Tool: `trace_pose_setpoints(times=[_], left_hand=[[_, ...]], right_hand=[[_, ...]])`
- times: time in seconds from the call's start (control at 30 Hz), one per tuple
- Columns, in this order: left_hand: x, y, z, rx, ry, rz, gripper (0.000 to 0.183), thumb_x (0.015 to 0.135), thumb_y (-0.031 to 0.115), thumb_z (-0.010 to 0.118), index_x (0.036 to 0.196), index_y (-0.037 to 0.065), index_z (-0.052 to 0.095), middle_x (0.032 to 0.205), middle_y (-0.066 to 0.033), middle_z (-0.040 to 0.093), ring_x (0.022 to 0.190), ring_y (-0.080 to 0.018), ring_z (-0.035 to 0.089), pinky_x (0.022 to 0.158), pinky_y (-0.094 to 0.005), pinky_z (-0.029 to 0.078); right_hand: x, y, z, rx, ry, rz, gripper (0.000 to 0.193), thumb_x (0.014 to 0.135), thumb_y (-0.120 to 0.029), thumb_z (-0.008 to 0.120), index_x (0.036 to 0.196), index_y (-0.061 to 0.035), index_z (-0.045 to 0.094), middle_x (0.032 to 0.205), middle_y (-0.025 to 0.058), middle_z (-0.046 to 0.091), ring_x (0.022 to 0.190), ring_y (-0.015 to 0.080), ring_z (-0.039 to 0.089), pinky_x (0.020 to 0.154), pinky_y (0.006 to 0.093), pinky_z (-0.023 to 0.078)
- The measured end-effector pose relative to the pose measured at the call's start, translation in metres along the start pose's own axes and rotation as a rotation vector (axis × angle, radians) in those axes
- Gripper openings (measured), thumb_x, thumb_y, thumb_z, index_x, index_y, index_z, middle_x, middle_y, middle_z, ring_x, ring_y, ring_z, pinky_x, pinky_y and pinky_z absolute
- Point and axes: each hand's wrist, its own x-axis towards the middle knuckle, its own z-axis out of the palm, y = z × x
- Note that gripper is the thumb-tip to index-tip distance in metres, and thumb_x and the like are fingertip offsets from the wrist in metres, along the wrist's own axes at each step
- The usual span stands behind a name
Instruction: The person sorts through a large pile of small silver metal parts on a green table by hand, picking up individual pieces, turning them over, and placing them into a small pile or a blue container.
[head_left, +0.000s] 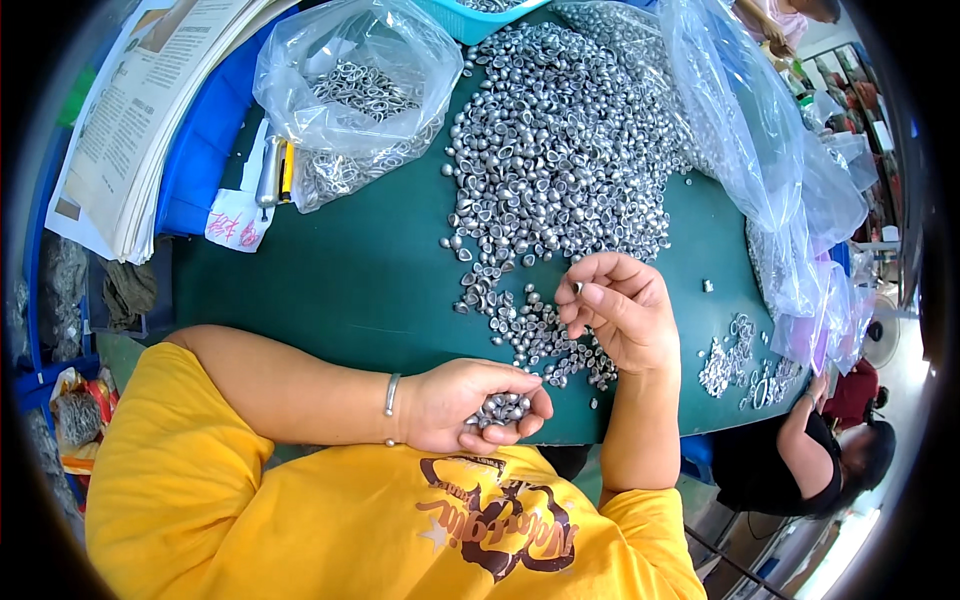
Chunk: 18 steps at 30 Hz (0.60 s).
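My left hand (440, 402) is cupped palm-up near the table's front edge, its fingers curled round a handful of small silver metal caps (502, 408). My right hand (637, 318) is raised over the near end of the heap, thumb and forefinger pinching one small metal cap (577, 287); its far side is hidden by the fingers. A large heap of teardrop-shaped, hollow metal caps (560, 140) spreads across the green table (340, 300). Between my hands lies a smaller scatter of the same caps (540, 335).
Back left, a clear plastic bag (410, 60) holds metal rings, beside a yellow pen (287, 172) and stacked papers (130, 130). Plastic sheeting (730, 110) lies along the right side, near loose ring-shaped pieces (735, 360). Another person (800, 460) sits at the right.
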Motion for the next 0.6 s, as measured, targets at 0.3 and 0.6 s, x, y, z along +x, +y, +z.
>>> trace_pose_setpoints(times=[0.3, 0.6], left_hand=[[0.002, 0.001, -0.002, -0.018, -0.001, -0.012, 0.031, 0.094, 0.026, 0.034, 0.091, 0.002, 0.053, 0.081, -0.0079, 0.050, 0.052, -0.0101, 0.040, 0.038, -0.0193, 0.030], [0.001, 0.001, -0.001, -0.006, -0.045, 0.005, 0.031, 0.092, 0.029, 0.040, 0.093, 0.001, 0.053, 0.077, -0.0063, 0.051, 0.052, -0.0100, 0.042, 0.035, -0.0202, 0.028]], right_hand=[[0.000, -0.001, -0.006, 0.188, -0.096, 0.003, 0.017, 0.084, 0.002, 0.050, 0.100, 0.0090, 0.054, 0.090, 0.0251, 0.061, 0.075, 0.0267, 0.065, 0.064, 0.0327, 0.056], [-0.004, -0.011, 0.019, -0.362, -0.563, -0.377, 0.008, 0.074, 0.008, 0.056, 0.079, 0.0061, 0.062, 0.085, 0.0177, 0.064, 0.085, 0.0299, 0.062, 0.073, 0.0376, 0.049]])
